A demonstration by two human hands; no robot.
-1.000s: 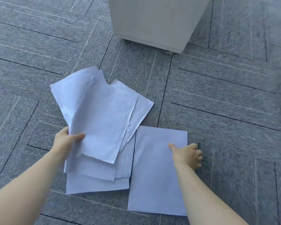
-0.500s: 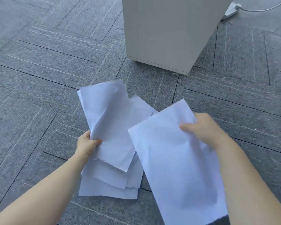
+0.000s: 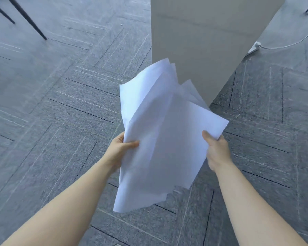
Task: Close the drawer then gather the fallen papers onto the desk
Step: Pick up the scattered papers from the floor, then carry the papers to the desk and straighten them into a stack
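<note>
A loose stack of several white papers [image 3: 164, 139] hangs in the air above the grey carpet, held between both hands. My left hand [image 3: 119, 150] grips the stack's left edge with the thumb on top. My right hand [image 3: 215, 150] grips the right edge, thumb on top as well. The sheets are uneven and fan out at the far end. Behind them rises the pale side panel of the drawer cabinet [image 3: 203, 41]; no drawer front shows from this side. The desk top is out of view.
Grey carpet tiles [image 3: 60, 121] cover the floor. Thin black furniture legs [image 3: 25, 20] stand at the top left. A white power strip [image 3: 254, 47] with a cable lies on the floor right of the cabinet.
The single sheet in my right hand has joined the left-hand stack. Both hands have lifted all the papers off the floor, and the view has risen and tilted up toward the cabinet.
</note>
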